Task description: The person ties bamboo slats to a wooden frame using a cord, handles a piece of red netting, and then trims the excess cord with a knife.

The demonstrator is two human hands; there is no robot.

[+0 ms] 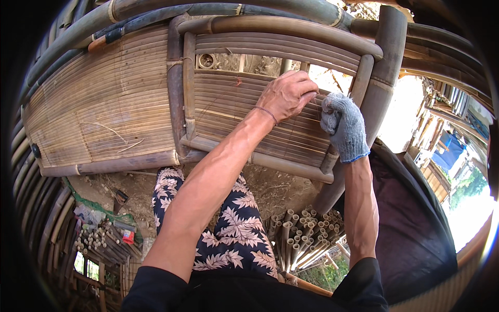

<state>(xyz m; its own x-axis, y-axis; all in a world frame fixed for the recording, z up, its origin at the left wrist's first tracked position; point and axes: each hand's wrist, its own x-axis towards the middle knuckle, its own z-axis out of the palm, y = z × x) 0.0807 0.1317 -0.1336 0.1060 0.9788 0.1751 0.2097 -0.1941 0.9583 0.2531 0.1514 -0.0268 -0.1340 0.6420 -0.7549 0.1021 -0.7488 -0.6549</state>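
Observation:
Over the small framed bamboo panel [228,99], my bare left hand [288,96] is closed in a pinch, a thin cord round its wrist. Close on its right, my right hand [345,125], in a grey knitted glove with a blue cuff, is curled shut near the panel's right post. A thin strand [321,95] shows faintly between the two hands; its ends are hidden in the fingers. The panel has thin bamboo slats inside a thick pole frame, with an open gap below its upper slats. A small reddish tie [238,81] sits on the slats.
A wide slatted bamboo panel [104,104] adjoins on the left, with loose strips [130,146] on it. A thick upright pole [384,67] stands at the right. Cut bamboo tubes [306,234] are bundled below, beside a dark cloth [405,223]. More sticks [106,242] lie lower left.

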